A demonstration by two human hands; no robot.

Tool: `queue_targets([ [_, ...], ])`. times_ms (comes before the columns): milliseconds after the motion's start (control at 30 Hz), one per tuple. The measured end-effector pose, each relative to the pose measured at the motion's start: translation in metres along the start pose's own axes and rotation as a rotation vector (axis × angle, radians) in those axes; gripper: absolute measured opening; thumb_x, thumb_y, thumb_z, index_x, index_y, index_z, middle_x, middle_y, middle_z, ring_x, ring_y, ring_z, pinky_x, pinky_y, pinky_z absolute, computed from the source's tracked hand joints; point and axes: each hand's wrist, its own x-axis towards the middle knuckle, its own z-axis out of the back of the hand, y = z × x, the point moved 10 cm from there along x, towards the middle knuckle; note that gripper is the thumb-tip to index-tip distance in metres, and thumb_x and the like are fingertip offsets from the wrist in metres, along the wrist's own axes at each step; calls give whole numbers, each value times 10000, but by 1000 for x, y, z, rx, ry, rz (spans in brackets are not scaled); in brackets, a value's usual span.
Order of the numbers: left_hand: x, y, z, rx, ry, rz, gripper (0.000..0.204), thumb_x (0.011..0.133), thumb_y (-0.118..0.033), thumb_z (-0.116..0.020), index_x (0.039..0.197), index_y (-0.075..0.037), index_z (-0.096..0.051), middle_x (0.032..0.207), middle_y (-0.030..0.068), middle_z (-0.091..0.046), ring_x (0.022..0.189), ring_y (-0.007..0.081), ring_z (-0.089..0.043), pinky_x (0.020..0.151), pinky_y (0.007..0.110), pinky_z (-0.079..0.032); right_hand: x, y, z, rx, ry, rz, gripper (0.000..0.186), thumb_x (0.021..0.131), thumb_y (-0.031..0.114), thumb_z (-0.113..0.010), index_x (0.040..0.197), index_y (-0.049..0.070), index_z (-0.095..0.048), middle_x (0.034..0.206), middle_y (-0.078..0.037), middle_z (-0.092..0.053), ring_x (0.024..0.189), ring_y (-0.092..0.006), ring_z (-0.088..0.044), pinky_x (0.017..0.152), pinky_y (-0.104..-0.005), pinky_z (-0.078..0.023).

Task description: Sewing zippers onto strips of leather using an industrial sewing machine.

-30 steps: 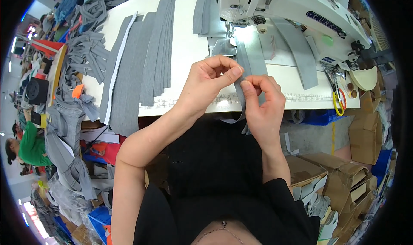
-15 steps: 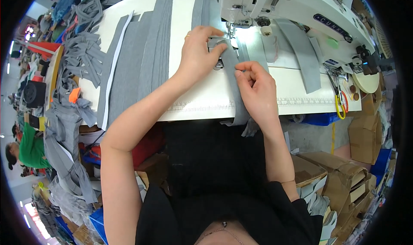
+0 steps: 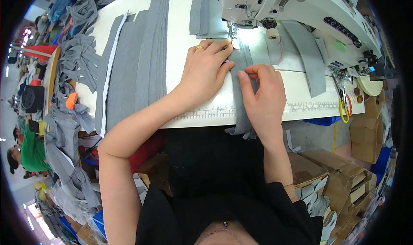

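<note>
A long grey fabric strip [image 3: 241, 103] runs from under the sewing machine's needle area [image 3: 233, 30] toward me, its end hanging over the table's front edge. My left hand [image 3: 205, 68] is at the strip's left edge, just in front of the presser foot; its fingers are bent together and the thumb touches the fabric. My right hand [image 3: 266, 90] is closed at the strip's right edge, nearer to me, thumb and fingers pinching there. Its lower fingers curl inward. The white sewing machine [image 3: 297, 8] stands over the far side, its lamp lighting the needle.
Grey strips [image 3: 142, 60] lie in overlapping rows on the left of the table, one with a white edge. Yellow-handled scissors [image 3: 344, 107] lie at the right edge. Cardboard boxes [image 3: 340, 172] stand below right. A person in green [image 3: 34, 152] sits at far left.
My left hand has come nearer to me and right, onto the strip, covering the small metal part by the needle. My right hand has shifted slightly right. The whole view has tilted a little.
</note>
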Motion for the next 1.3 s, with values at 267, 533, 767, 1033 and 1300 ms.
queue_targets([
  [267, -4, 13, -2, -83, -41, 62, 310, 966, -128, -690, 1248, -3, -717, 1362, 120, -646, 1227, 308, -579, 1012, 421, -429, 6, 25, -7, -320, -197, 186, 238, 940, 282, -749, 973, 53, -692, 929, -68, -657, 898, -271, -582, 770, -421, -415],
  [533, -9, 11, -1, -100, -65, -3, 301, 958, -87, -681, 1248, -16, -717, 1315, 124, -666, 1229, 331, -591, 1052, 434, -418, 18, 22, -14, -334, -138, 138, 212, 928, 269, -759, 948, 65, -702, 822, -51, -659, 826, -262, -585, 755, -421, -406],
  [767, -10, 11, 2, -147, -47, 32, 364, 959, -115, -688, 1314, -37, -685, 1366, 123, -655, 1335, 336, -553, 1137, 457, -370, 24, -17, -16, 264, -37, -251, 218, 887, 145, -808, 1010, 20, -678, 694, -48, -689, 622, -195, -631, 624, -344, -471],
  [1033, -10, 4, -3, -43, -14, 17, 439, 929, -162, -723, 1340, -33, -637, 1395, 96, -623, 1358, 311, -525, 1179, 577, -297, 35, -28, -21, 356, 22, -233, 172, 908, 58, -739, 933, 11, -576, 682, -90, -632, 601, -161, -580, 598, -333, -458],
  [1300, -3, 4, -8, 15, 16, 21, 476, 931, -186, -727, 1366, -33, -607, 1419, 97, -598, 1377, 305, -514, 1179, 584, -293, 45, -29, -24, 235, 47, -199, 214, 945, 84, -698, 869, 3, -515, 687, -135, -586, 586, -264, -558, 588, -397, -443],
])
